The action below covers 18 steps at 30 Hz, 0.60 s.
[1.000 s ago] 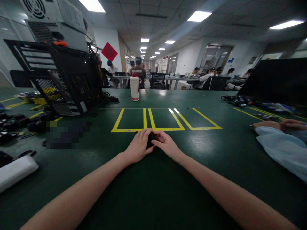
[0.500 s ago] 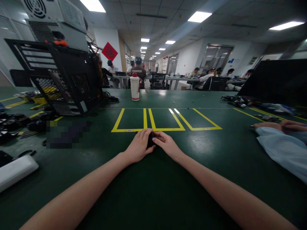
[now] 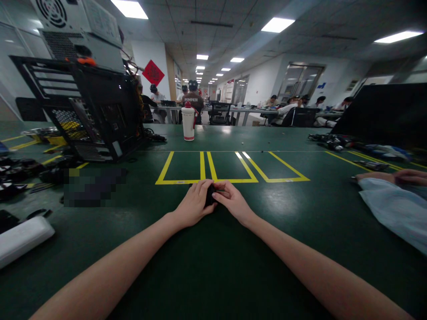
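A small black object (image 3: 210,195) sits between my two hands, low over the green table (image 3: 213,258); fingers cover most of it, so its kind cannot be made out. My left hand (image 3: 196,200) wraps round its left side, with the fingers over the top and the thumb near its lower edge. From the right, my right hand (image 3: 233,202) holds thumb and fingertips against the other side. Both hands are just in front of the middle of several yellow tape outlines (image 3: 230,181) on the table.
Left stands a black computer case (image 3: 96,111) with a grey power supply (image 3: 80,31) on top. A white bottle (image 3: 188,124) is straight ahead. At the left edge lies a white object (image 3: 25,240). Another person's sleeve (image 3: 393,204) reaches in from the right, near a dark panel (image 3: 387,115).
Both my hands stay almost in place round the black object, with only slight shifts of the right fingers. The other person's hand at the right has moved a little.
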Tool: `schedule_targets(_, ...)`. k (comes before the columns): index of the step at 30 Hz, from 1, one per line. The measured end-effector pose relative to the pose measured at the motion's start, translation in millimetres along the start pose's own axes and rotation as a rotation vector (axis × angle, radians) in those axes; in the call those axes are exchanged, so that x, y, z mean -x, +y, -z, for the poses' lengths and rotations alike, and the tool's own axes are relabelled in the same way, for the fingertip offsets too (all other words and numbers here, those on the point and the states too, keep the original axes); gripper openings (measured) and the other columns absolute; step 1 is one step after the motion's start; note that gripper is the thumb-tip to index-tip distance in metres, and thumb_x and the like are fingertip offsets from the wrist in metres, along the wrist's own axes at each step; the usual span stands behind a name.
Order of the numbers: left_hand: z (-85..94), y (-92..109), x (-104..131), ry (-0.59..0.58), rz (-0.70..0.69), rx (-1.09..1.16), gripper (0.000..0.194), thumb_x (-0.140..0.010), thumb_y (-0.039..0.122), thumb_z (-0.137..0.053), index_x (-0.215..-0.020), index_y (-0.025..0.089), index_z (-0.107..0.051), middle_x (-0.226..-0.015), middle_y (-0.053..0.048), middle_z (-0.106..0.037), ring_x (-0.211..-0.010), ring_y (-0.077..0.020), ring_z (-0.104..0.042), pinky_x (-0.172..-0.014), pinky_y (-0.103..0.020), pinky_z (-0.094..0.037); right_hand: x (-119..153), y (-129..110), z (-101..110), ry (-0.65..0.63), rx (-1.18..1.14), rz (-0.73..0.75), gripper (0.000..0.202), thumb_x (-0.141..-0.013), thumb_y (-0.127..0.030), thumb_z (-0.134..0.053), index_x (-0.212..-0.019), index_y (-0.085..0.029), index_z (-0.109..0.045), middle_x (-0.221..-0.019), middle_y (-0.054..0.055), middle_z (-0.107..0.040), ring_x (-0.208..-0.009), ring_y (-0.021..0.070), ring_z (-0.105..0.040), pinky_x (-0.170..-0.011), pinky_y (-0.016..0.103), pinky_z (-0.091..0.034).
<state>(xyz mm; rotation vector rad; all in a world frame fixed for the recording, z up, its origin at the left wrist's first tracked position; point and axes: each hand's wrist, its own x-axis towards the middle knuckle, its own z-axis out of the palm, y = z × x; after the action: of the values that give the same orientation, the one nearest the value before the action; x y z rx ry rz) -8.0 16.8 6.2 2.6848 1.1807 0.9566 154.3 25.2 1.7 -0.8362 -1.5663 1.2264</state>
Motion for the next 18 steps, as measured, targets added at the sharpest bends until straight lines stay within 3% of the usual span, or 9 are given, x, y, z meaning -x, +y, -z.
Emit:
schedule_targets(3,-1.6,-0.9,-0.2,0.007,0.0,-0.004,0.056,-0.076,0.028,-0.052,-0.123,0.02,-0.022,-0.12,-0.011,-0.04,-0.11,-0.0266,-0.041,-0.092,-0.048,-0.035,-0.8,0.7,1.4,-0.029,0.022,-0.04,0.033,-0.073,-0.023,-0.057,-0.105,-0.021,-0.049,-0.108,0.005,-0.054,-0.102,0.0167,-0.052,-0.093,0.037,-0.04)
schedule_targets(9,-0.1,-1.0,0.7,-0.014,0.006,0.005,0.057,-0.076,0.026,-0.053,-0.124,0.02,-0.022,-0.122,-0.011,-0.038,-0.112,-0.0268,-0.04,-0.093,-0.048,-0.034,3.1,-4.1,1.2,-0.126,-0.035,0.007,0.029,-0.07,-0.02,-0.06,-0.097,-0.022,-0.049,-0.104,0.002,-0.053,-0.102,0.0162,-0.052,-0.091,0.034,-0.042)
schedule_targets(14,2.1,-0.1,-0.1,-0.021,0.011,0.01,0.055,-0.077,0.027,-0.053,-0.123,0.02,-0.024,-0.122,-0.01,-0.038,-0.112,-0.0263,-0.04,-0.094,-0.047,-0.035,2.4,-3.8,-2.1,-0.046,-0.007,-0.001,0.019,-0.074,-0.025,-0.056,-0.091,-0.022,-0.051,-0.099,0.002,-0.054,-0.095,0.0169,-0.055,-0.084,0.034,-0.045)
schedule_targets(18,2.3,0.4,-0.9,-0.018,0.016,0.007,0.056,-0.076,0.027,-0.054,-0.123,0.018,-0.025,-0.121,-0.01,-0.039,-0.113,-0.0249,-0.039,-0.096,-0.045,-0.034,-0.4,-1.9,-1.2,-0.02,0.021,-0.018,0.027,-0.074,-0.025,-0.056,-0.1,-0.022,-0.05,-0.104,0.004,-0.054,-0.101,0.0172,-0.052,-0.089,0.035,-0.042)
